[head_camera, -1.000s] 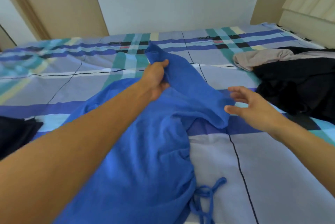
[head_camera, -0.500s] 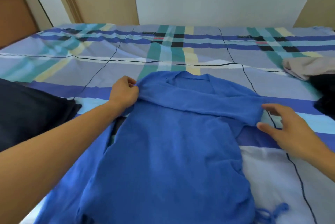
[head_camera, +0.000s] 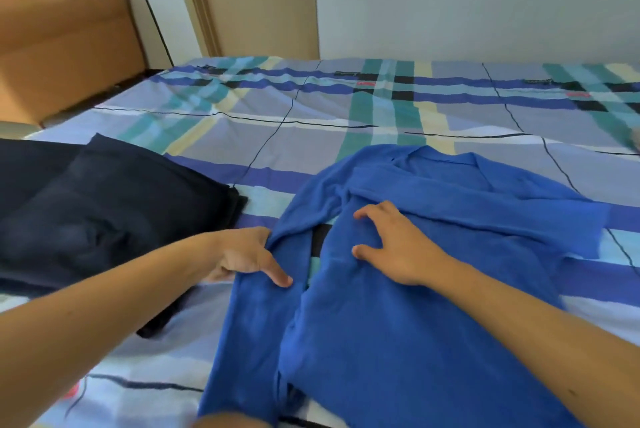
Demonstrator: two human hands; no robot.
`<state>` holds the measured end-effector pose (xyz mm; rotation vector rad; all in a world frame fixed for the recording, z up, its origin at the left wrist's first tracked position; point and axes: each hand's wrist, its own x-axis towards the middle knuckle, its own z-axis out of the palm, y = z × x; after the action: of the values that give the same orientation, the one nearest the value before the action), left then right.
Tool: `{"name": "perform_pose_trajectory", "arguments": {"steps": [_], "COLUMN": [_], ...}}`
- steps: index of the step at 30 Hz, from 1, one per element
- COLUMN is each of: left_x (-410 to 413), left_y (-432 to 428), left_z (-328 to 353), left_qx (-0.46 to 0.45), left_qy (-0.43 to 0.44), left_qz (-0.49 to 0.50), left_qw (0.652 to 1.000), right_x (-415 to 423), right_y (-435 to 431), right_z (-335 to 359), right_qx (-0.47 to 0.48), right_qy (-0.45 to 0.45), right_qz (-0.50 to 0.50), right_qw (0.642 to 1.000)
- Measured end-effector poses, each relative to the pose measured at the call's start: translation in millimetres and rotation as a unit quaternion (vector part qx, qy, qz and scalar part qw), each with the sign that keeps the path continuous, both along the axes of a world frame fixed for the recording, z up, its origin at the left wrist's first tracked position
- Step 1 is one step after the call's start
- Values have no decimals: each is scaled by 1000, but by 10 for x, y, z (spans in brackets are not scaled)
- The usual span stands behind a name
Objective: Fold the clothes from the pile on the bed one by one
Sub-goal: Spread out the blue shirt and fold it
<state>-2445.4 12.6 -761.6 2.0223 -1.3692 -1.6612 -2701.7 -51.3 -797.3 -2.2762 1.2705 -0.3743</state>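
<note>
A blue long-sleeved garment (head_camera: pixel 398 341) lies spread on the plaid bed sheet (head_camera: pixel 311 150), collar toward the wall. One sleeve is folded across its chest to the right. My left hand (head_camera: pixel 247 256) holds the edge of the other sleeve at the garment's left side, thumb on top of the cloth and fingers hidden under it. My right hand (head_camera: pixel 391 244) rests flat on the upper chest with its fingers spread. The pile of clothes is out of frame.
Dark navy folded clothes (head_camera: pixel 104 212) lie on the bed left of the blue garment, close to my left forearm. A brown wooden headboard (head_camera: pixel 62 46) stands at the far left. A pale wall runs behind the bed.
My view has swung left. My left hand went from the garment's shoulder down to the left sleeve. My right hand left the folded sleeve's end and settled on the chest.
</note>
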Motion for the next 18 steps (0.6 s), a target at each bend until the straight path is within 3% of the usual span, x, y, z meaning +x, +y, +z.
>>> {"name": "perform_pose_trajectory", "arguments": {"steps": [2, 4, 7, 10, 12, 15, 18], "left_x": [24, 77, 243, 368, 483, 787, 1131], "left_y": [110, 62, -275, -602, -743, -873, -838], "left_z": [43, 178, 623, 1263, 1574, 1738, 1705], "left_qx": [-6, -72, -259, -397, -438, -421, -375], "left_qy": [-24, -144, -383, -527, -603, -678, -720], "left_qz": [-11, -48, -80, -83, -89, -107, -98], "left_qw": [1000, 986, 883, 747, 661, 592, 575], "right_x": [39, 24, 36, 65, 63, 48, 55], "right_y": [28, 69, 80, 73, 71, 58, 20], "right_z": [-120, -196, -199, -134, -104, -106, -126], "right_qx": [-42, -75, -87, -73, -68, -71, -74], "right_qy": [31, 38, 47, 56, 64, 66, 64], "right_qz": [-10, -13, -12, -19, -17, -10, -6], "right_qw": [999, 996, 995, 996, 996, 995, 995]}}
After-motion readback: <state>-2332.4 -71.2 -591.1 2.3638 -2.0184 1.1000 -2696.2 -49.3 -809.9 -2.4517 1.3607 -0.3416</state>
